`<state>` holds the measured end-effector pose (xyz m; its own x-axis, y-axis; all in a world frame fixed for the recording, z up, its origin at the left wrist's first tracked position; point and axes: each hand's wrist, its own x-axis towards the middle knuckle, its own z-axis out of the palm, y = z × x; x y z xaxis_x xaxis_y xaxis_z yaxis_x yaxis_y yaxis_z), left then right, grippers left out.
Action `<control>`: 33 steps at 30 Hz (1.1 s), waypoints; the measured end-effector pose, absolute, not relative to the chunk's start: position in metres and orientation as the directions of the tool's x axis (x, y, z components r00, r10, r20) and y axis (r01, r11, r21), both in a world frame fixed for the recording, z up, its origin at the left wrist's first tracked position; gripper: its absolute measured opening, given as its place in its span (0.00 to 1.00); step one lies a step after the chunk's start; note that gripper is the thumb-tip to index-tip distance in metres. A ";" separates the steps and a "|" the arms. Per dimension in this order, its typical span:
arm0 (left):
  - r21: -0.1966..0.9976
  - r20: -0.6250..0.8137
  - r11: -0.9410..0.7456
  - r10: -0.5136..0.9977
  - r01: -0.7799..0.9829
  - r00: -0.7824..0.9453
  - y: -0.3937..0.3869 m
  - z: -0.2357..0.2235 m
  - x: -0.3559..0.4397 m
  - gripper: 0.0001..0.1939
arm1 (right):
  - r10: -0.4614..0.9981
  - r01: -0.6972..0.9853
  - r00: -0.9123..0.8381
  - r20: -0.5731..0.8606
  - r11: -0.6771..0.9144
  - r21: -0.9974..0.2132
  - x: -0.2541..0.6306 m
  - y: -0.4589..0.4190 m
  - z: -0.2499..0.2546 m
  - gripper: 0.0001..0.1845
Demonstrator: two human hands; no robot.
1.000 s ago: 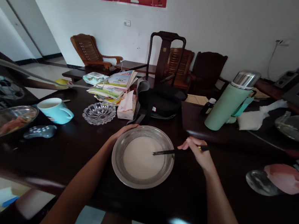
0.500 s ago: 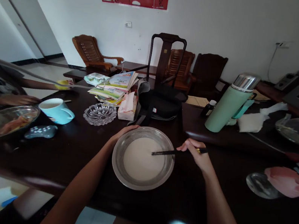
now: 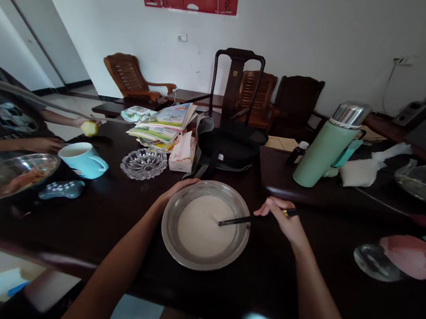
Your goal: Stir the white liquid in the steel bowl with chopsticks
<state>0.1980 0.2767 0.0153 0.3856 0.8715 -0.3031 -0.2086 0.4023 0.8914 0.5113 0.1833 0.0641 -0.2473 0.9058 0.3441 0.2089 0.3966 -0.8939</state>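
Holds dark chopsticks [image 3: 236, 220] in the right hand [image 3: 281, 214], with thumb and fingers pinched together on the upper end and tips in a pale liquid [image 3: 204, 237]. Rests the left hand [image 3: 179, 189] against the far-left rim of a metal bowl [image 3: 169, 223], with fingers along the outside; cannot tell how firmly, or where the thumb lies. Keeps to the front edge of a dark table [image 3: 259, 276] with the bowl, just short of a black bag [image 3: 230, 143] nearer the far edge. Looks stiff and hard to break, likely light in the shell but heavier for the liquid, and prone to slopping if tilted. Calls for a level hold on opposite sides, just under the flared rim; probably slippery if wet. For the chopsticks, likely light and stiff, suggests a grip high above the liquid.
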 end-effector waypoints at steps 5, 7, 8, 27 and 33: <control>0.892 -0.313 0.410 0.864 -0.191 0.394 0.280 0.011 0.197 0.11 | 0.830 0.202 -0.433 0.352 0.470 -0.859 0.495 0.181 0.060 0.19; 0.898 -0.305 0.400 0.867 -0.184 0.395 0.282 0.010 0.197 0.11 | 0.806 0.270 -0.444 0.392 0.537 -0.799 0.492 0.183 0.058 0.16; 0.899 -0.302 0.397 0.868 -0.185 0.395 0.282 0.010 0.197 0.11 | 0.808 0.296 -0.424 0.410 0.552 -0.780 0.494 0.184 0.058 0.15; 0.897 -0.301 0.394 0.877 -0.202 0.375 0.274 0.019 0.200 0.10 | 0.890 0.201 -0.344 0.298 0.380 -0.903 0.509 0.181 0.066 0.20; 0.904 -0.291 0.386 0.871 -0.186 0.395 0.275 0.020 0.201 0.11 | 0.843 0.147 -0.462 0.277 0.381 -0.913 0.494 0.178 0.065 0.19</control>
